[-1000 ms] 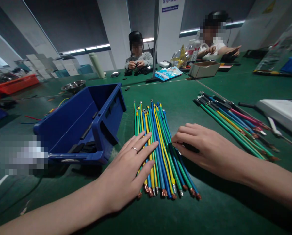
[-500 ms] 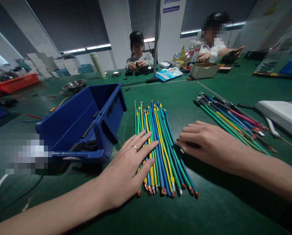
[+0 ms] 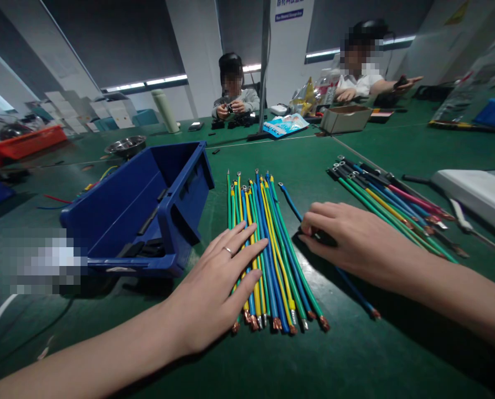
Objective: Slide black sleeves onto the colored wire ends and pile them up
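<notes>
While pinning the wire bundle (image 3: 268, 233) to the desk (image 3: 355, 360) with the left hand (image 3: 214, 293) spread flat and open at 7 o'clock, holds one blue wire (image 3: 289, 201) under the closed, curled fingers of the right hand (image 3: 351, 244) at 4 o'clock. Shows only that wire lying just clear of the bundle; leaves all others bunched.
</notes>
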The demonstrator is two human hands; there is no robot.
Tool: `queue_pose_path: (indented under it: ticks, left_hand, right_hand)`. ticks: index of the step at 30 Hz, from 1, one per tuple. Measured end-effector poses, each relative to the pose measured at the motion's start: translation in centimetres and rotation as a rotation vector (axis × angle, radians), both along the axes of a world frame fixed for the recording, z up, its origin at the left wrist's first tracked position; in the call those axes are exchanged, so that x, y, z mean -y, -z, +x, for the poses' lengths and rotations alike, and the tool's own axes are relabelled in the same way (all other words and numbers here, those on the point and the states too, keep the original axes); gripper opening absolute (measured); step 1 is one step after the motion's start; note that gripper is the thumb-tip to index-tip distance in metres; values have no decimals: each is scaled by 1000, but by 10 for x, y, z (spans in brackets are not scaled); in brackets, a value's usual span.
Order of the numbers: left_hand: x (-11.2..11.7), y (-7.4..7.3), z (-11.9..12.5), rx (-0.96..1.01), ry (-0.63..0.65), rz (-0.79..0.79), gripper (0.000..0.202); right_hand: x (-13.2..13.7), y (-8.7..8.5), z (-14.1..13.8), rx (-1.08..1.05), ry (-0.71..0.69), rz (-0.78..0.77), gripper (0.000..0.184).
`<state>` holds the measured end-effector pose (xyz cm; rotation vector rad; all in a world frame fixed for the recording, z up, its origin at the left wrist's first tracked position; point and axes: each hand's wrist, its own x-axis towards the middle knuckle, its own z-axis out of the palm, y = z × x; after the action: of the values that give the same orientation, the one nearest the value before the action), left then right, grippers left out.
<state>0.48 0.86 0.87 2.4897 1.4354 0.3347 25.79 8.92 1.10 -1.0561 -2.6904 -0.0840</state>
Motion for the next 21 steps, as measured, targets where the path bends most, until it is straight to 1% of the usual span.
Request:
queue_pose_path:
  ticks: [2,3,6,8,10,12,14,16,18,19,21]
  left_hand:
    - [0,0,0,-1,-1,-2,45]
    - [0,0,0,-1,-2,-3,45]
    - [0,1,0,1,1,-7,45]
    - [1,1,-1,4,2,-9,45]
    - [1,1,-1,13,0,-12,45]
    - [1,2,-1,31,-3,-21,44]
    - [0,2,-1,65,-13,-35,43]
    - [0,2,-1,126,-35,-58,42]
    - [-1,1,-1,231,-61,-78,40]
    - [-1,0,-1,296,-76,-90,39]
    - [-1,-2,-1,439,-105,-116,36]
  right_hand:
    - [-2,5,3,-42,78,4,10]
    - [-2,7,5,-64,104,-6,10]
    - [1,9,10,-84,170,-30,18]
    - [5,6,12,-72,223,-52,21]
    - [7,2,12,-72,240,-101,21]
    - [7,-3,10,-101,237,-155,23]
    - [7,-6,8,-167,272,-171,24]
    - [6,-8,5,-262,326,-127,24]
    - [8,-11,2,-362,316,-29,21]
    - [10,-13,1,-404,278,28,18]
    - [15,-15,-3,-454,157,108,12]
